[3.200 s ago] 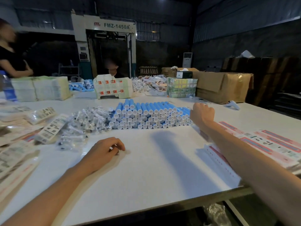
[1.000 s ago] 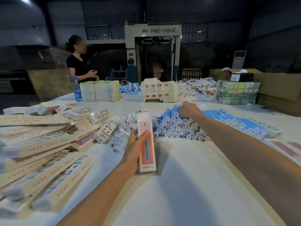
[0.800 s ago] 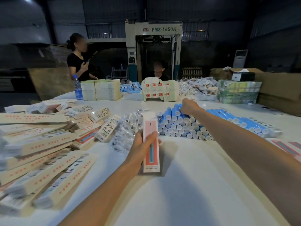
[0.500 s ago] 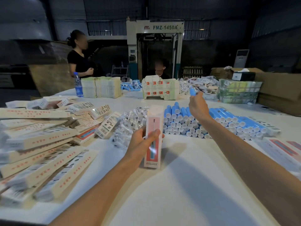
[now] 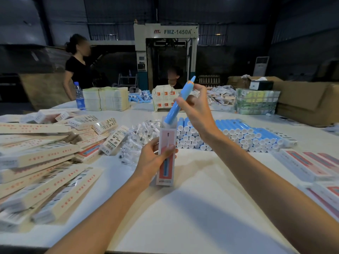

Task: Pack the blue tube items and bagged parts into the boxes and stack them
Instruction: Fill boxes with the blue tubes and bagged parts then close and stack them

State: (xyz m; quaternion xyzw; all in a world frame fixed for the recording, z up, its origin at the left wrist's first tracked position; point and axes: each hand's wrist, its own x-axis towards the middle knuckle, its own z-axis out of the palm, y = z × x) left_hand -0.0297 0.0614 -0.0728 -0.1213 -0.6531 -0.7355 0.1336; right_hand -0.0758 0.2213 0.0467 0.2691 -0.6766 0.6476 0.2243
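Note:
My left hand grips a narrow pink-and-white box, held upright on the white table with its top end open. My right hand holds a blue tube tilted over the box, the tube's lower end at the box mouth. Behind them lies a stacked pile of blue tubes. A heap of small clear bagged parts sits left of that pile.
Packed boxes lie piled at my left. Flat box blanks lie at my right. Paper stacks, a water bottle and cartons stand at the table's far side, where two people are.
My right hand lifted a blue tube off the pile and brought it to the box mouth. My left hand drew the upright box closer.

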